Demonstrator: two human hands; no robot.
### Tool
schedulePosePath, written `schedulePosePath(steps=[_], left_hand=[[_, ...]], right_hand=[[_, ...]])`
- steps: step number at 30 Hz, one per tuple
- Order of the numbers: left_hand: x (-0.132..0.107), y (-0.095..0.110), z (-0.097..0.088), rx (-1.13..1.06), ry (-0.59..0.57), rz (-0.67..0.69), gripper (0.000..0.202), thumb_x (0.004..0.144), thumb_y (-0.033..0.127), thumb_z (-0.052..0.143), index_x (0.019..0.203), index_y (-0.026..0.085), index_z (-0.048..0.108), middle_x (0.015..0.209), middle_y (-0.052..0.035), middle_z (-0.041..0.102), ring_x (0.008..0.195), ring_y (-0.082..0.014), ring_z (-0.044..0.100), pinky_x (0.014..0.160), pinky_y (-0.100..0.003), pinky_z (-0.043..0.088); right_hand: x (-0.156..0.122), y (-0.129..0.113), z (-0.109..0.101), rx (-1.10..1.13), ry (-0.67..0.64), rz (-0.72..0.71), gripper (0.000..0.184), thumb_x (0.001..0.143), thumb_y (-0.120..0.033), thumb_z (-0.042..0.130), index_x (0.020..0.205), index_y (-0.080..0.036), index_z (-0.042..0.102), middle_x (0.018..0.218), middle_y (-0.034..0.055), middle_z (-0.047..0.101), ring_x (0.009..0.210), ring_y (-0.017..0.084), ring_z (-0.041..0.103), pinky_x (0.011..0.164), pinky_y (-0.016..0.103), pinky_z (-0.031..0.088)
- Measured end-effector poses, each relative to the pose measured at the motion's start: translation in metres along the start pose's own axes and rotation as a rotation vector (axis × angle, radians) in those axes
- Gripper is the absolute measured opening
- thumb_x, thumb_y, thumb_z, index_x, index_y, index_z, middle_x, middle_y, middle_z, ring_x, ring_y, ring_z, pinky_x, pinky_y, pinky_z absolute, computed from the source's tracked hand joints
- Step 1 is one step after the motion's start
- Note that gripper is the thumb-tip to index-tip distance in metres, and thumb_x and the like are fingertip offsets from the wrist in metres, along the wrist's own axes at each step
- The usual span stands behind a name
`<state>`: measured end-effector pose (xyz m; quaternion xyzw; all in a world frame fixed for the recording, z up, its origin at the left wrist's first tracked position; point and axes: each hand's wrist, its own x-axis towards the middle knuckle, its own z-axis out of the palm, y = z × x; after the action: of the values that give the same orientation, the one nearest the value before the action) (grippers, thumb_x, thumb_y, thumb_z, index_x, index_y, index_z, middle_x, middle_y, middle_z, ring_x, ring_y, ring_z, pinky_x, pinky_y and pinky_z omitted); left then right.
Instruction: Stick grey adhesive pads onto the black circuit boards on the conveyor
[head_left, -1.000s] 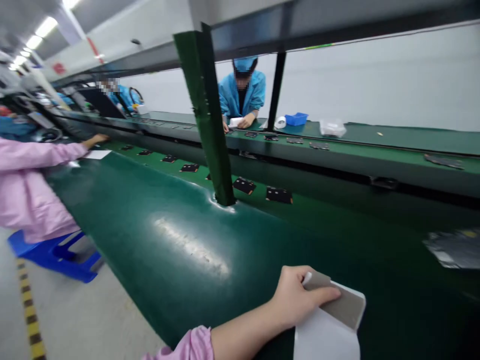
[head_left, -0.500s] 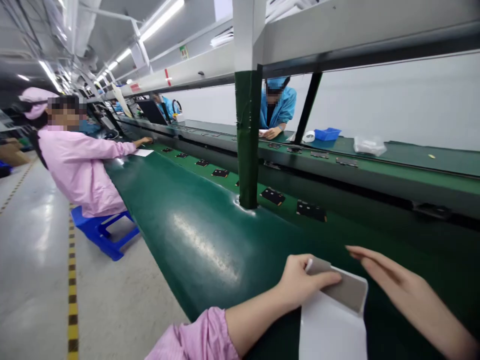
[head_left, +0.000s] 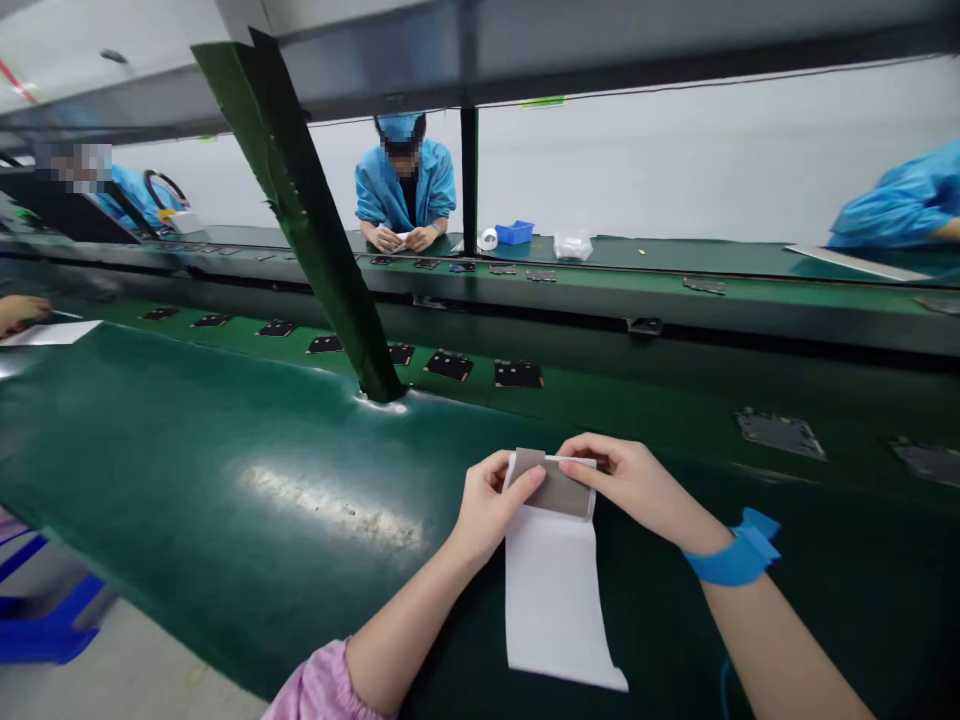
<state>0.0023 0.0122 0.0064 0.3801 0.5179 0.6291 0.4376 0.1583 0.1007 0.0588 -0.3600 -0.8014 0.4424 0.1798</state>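
A long white strip of backing paper [head_left: 555, 590] hangs down toward me, its lower right corner curled. Its upper end is folded over and shows a flat grey panel [head_left: 564, 495]. My left hand [head_left: 491, 500] grips the left side of this end, thumb pressed on the grey face. At the top right corner, my right hand [head_left: 622, 475] pinches the edge between thumb and fingers. Both hands are closed on the strip, above the green bench. A blue band [head_left: 735, 552] is round my right wrist.
Several dark flat panels [head_left: 519, 374] lie along the green belt ahead. A green-wrapped post [head_left: 322, 230] rises left of my hands. Across the line, a person in blue [head_left: 405, 185] works near a blue bin [head_left: 514, 233]. Another person's hand [head_left: 22, 312] is at far left.
The view has swung right. My right hand, apart from the strip before, has come in and taken hold of its top right corner. My left hand keeps its grip.
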Motion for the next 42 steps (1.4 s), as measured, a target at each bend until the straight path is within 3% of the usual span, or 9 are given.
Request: schedulePosePath(steps=[8,11,17,21,24,28,34,42], left_hand=[[-0.002,-0.004,0.001,0.063,0.015,0.001,0.033,0.074,0.044,0.07,0.07,0.012,0.067,0.06,0.0008,0.055,0.056,-0.0103,0.045,0.053,-0.021,0.035],[-0.002,-0.006,0.001,0.074,-0.002,-0.005,0.032,0.073,0.044,0.07,0.068,0.012,0.065,0.06,0.0011,0.055,0.057,-0.0102,0.045,0.054,-0.021,0.036],[-0.002,-0.007,0.002,0.088,-0.015,-0.006,0.032,0.074,0.043,0.07,0.067,0.012,0.065,0.061,0.0008,0.055,0.058,-0.0103,0.045,0.054,-0.021,0.037],[-0.002,-0.007,0.002,0.092,-0.002,-0.034,0.036,0.073,0.046,0.069,0.064,0.012,0.061,0.057,0.0031,0.048,0.055,-0.0088,0.039,0.051,-0.02,0.031],[0.0,-0.008,0.003,0.096,0.018,-0.068,0.038,0.072,0.049,0.069,0.064,0.013,0.06,0.057,0.0036,0.045,0.054,-0.0089,0.037,0.051,-0.021,0.03],[0.002,-0.013,0.004,0.093,-0.003,-0.122,0.04,0.072,0.052,0.068,0.064,0.014,0.06,0.058,0.0028,0.046,0.054,-0.0098,0.038,0.051,-0.021,0.03],[0.004,-0.018,0.005,0.098,-0.015,-0.21,0.041,0.072,0.054,0.067,0.064,0.014,0.06,0.057,0.0023,0.046,0.054,-0.0105,0.038,0.051,-0.021,0.029],[0.006,-0.021,0.005,0.143,-0.007,-0.249,0.045,0.072,0.057,0.065,0.058,0.016,0.053,0.054,0.0039,0.039,0.052,-0.0098,0.033,0.049,-0.021,0.027]], right_hand=[[-0.002,-0.006,0.004,-0.041,0.134,-0.09,0.023,0.08,-0.047,0.057,0.083,-0.027,0.067,0.103,0.0074,0.062,0.094,0.026,0.059,0.062,0.033,0.052],[-0.001,-0.005,0.008,-0.026,0.11,-0.072,0.023,0.081,-0.047,0.056,0.079,-0.026,0.066,0.103,0.0072,0.057,0.092,0.024,0.057,0.057,0.03,0.052],[-0.003,-0.006,0.012,-0.096,0.116,-0.091,0.023,0.083,-0.044,0.053,0.072,-0.025,0.061,0.094,0.0046,0.051,0.087,0.021,0.056,0.072,0.036,0.052],[0.0,0.0,0.002,-0.119,0.238,-0.115,0.026,0.085,-0.045,0.05,0.074,-0.023,0.059,0.096,0.0062,0.049,0.086,0.021,0.055,0.073,0.037,0.051],[0.02,0.022,-0.02,-0.121,0.251,-0.102,0.028,0.083,-0.048,0.052,0.077,-0.022,0.062,0.1,0.0075,0.05,0.086,0.021,0.056,0.075,0.037,0.05],[0.074,0.065,-0.058,-0.276,0.192,0.009,0.023,0.081,-0.04,0.054,0.078,-0.02,0.064,0.095,0.0089,0.056,0.082,0.021,0.057,0.077,0.038,0.048],[0.146,0.094,-0.094,-0.388,-0.001,0.08,0.024,0.082,-0.038,0.052,0.082,-0.019,0.066,0.091,0.0089,0.065,0.077,0.02,0.06,0.07,0.033,0.048],[0.166,0.118,-0.107,-0.408,-0.106,0.073,0.032,0.08,-0.047,0.054,0.086,-0.02,0.07,0.094,0.0104,0.069,0.079,0.023,0.061,0.068,0.034,0.047]])
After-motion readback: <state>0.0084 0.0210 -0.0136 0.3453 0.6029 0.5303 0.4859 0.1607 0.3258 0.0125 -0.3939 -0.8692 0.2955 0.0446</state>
